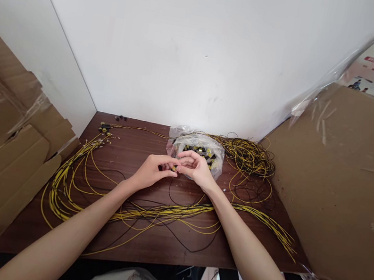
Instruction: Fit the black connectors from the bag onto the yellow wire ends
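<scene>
Both hands meet over the middle of the table, in front of a clear plastic bag (218, 162) of small black and yellow parts (203, 151). My left hand (153, 169) pinches a small black and yellow part (174, 168) between thumb and fingers. Fingertips of my right hand (197, 168) are closed at the other end of that part; whether they grip it or a thin wire at it is too small to tell. A dark wire (170, 190) hangs just below the hands. Under my forearms runs a long bundle of yellow and black wires (160, 212).
A tangled heap of yellow and black wire (250, 158) lies at the back right. Several small black parts (105, 128) sit at the back left. Cardboard stands on the left (9, 153) and right (344, 185), and a white wall (194, 55) closes the back.
</scene>
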A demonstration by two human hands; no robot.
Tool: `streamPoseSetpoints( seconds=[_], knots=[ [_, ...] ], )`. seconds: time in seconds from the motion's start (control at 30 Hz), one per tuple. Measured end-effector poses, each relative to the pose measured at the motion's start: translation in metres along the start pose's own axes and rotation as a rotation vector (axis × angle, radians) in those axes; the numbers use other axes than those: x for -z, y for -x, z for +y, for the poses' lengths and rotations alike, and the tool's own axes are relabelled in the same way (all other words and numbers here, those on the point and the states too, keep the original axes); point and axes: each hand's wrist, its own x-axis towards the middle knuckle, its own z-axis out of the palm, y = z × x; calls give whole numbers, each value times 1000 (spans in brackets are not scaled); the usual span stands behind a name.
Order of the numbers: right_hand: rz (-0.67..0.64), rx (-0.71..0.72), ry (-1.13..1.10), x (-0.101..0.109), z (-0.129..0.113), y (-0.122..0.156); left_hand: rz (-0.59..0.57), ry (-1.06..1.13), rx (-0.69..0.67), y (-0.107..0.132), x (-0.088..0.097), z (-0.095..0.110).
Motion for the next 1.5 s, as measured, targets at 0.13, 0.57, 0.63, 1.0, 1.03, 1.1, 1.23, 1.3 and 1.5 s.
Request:
streamPoseSetpoints(
  seconds=[0.13, 0.57, 0.63, 1.0, 1.03, 1.1, 1.23, 1.3, 1.5],
  knots=[
    [-6, -17, -5, 0, -1, 0, 16, 17, 12, 0, 0, -1],
    [34, 78, 143, -5, -3, 1, 122, -72, -28, -1, 0, -1],
    [43, 95, 197, -5, -2, 2, 151, -95, -54, -1, 0, -1],
    [31, 109, 206, -5, 1, 2, 217, -122, -51, 1, 1, 2],
    [30, 109, 203, -5, 1, 2, 214, -119, -50, 1, 1, 3],
    [35, 107, 200, -6, 1, 2, 210, -115, -50, 2, 1, 3],
    [51, 107, 204, -6, 1, 1, 206, -125, -76, 1, 0, 2],
    [53, 109, 211, -6, 2, 1, 203, -132, -97, 1, 0, 1],
    [44, 75, 234, -4, 3, 0, 186, -135, -147, 2, 0, -1]
  ],
)
